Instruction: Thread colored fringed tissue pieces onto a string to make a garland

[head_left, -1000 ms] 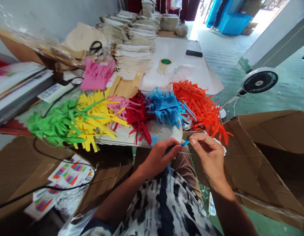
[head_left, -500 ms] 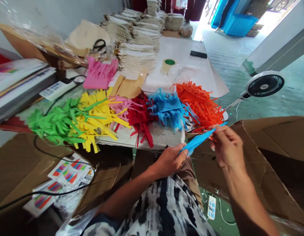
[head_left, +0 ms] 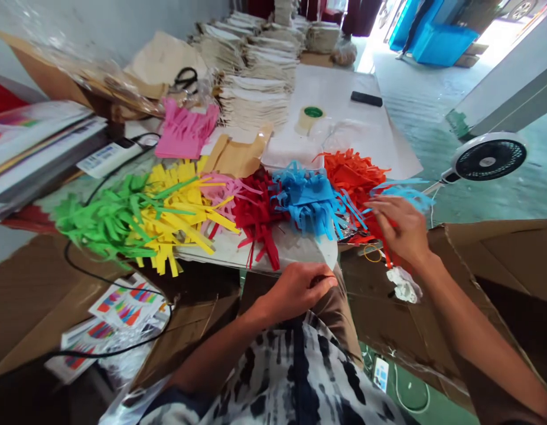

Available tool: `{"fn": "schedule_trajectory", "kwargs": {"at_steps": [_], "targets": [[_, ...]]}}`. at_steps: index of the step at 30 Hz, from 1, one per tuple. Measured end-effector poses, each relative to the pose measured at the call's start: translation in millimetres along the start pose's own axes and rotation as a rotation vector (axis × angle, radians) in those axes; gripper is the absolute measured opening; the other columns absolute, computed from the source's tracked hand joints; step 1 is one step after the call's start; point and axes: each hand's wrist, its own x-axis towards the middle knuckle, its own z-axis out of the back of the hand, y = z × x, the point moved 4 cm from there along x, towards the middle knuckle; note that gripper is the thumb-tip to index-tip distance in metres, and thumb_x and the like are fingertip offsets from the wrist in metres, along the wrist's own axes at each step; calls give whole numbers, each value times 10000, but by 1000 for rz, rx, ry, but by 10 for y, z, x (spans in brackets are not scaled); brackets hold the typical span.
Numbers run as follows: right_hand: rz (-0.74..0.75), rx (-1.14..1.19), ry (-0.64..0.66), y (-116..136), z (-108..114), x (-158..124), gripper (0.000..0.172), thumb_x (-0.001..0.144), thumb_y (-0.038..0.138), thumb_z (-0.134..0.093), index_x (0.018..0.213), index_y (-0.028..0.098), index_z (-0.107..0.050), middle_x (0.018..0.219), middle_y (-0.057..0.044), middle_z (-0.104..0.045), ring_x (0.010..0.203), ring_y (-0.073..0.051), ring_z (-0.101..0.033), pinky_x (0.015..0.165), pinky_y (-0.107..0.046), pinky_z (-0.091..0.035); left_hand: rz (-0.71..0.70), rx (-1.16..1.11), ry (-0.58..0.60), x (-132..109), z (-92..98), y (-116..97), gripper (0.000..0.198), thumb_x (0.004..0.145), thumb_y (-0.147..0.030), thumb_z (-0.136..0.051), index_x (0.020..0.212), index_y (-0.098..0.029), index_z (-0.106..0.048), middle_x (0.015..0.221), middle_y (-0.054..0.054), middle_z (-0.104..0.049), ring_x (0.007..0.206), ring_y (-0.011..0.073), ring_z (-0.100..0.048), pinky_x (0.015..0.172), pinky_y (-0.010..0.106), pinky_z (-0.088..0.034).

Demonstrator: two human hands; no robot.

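My right hand [head_left: 401, 227] is closed on a blue fringed tissue paper [head_left: 401, 195], whose strips fan out past the fingers beside the orange pile. Below the table's front edge, my left hand [head_left: 304, 286] has its fingers curled toward the thumb, with nothing showing in it. Along the table's front lie fringed paper bunches: green [head_left: 105, 215], yellow [head_left: 178, 212], light pink [head_left: 220, 192], dark red [head_left: 258, 212], blue [head_left: 306, 195] and orange [head_left: 355, 177]. Part of the orange bunch is hidden behind my right hand.
Stacked cream bundles [head_left: 256, 97], a tape roll [head_left: 311, 118], a dark phone-like slab [head_left: 366, 98], black-handled scissors [head_left: 185, 79] and pink fringed paper [head_left: 187, 130] are farther back. A fan [head_left: 490, 159] stands right, above an open cardboard box [head_left: 499, 248]. A black cable [head_left: 123, 354] crosses lower left.
The blue paper has left my left hand and is now in my right hand, its strips spread apart. My right hand has moved up slightly. A crumpled white piece now shows below it.
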Motion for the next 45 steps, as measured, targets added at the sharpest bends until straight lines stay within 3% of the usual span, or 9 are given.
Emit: {"fn": "schedule_trajectory", "kwargs": {"at_steps": [3,6,12,15,21,25,29,36,45], "targets": [[54,13,182,-67,-259,-58,302,1069,306,-541,1219,271,-800,1262,-101,-786,1214,-274,-714,1048,-484,-571,-15,-3,16,-12,-20,27,236,1021,-297,-610,877,-183,-756,855,13,-768,802,151,-668,746,253,-436],[78,-19,277,-101,-319,-98,327,1061,321,-565,1313,271,-767,1351,-102,-758,1295,-292,-673,1100,-520,-540,-18,-7,9,-19,-20,28,238,1019,-301,-613,875,-189,-766,860,18,-776,803,157,-677,741,256,-440],[73,-211,313,-41,-177,-219,271,1043,295,-576,1150,263,-823,1200,-56,-821,1131,-298,-730,962,-487,-509,-57,-3,-7,-38,81,-34,214,1026,-303,-622,936,-186,-777,889,25,-777,834,165,-688,761,266,-452],[48,-247,222,82,-118,-161,264,1052,308,-569,1054,252,-827,1108,-46,-839,1045,-282,-747,898,-453,-479,-96,58,-69,-15,259,-75,203,1037,-310,-632,963,-188,-777,930,32,-791,850,169,-700,766,275,-464],[42,-156,136,474,-381,323,267,1067,360,-576,1038,248,-817,1069,-54,-832,1007,-276,-721,871,-428,-455,-221,663,-449,444,836,-125,206,1064,-290,-597,1011,-180,-764,1012,90,-768,992,241,-648,896,372,-481],[-18,-181,138,573,-691,605,275,1055,321,-558,1018,237,-818,1049,-82,-819,1015,-292,-704,848,-425,-440,-142,997,-486,885,1009,-17,128,1010,-181,-644,1036,-134,-761,1078,138,-755,1074,299,-626,884,416,-471],[-50,-153,106,596,-777,669,271,1049,330,-559,1048,232,-812,1022,-87,-806,1006,-290,-698,868,-422,-457,-157,1153,-435,1047,986,76,145,985,-115,-641,916,-143,-765,1049,142,-752,1086,312,-624,874,436,-452],[-67,-179,118,557,-725,614,295,1051,330,-522,1040,227,-798,1051,-98,-803,991,-295,-684,893,-444,-486,-201,1136,-480,1025,1057,51,233,999,-83,-568,907,-147,-773,1034,150,-752,1028,296,-631,841,434,-441],[-99,-198,-40,645,-694,726,356,1040,393,-551,1326,217,-672,1216,-139,-682,1057,-306,-628,906,-464,-465,-337,860,-578,1004,1253,-117,138,1014,-195,-655,944,-185,-772,1035,84,-754,1015,239,-652,882,374,-470]]}}
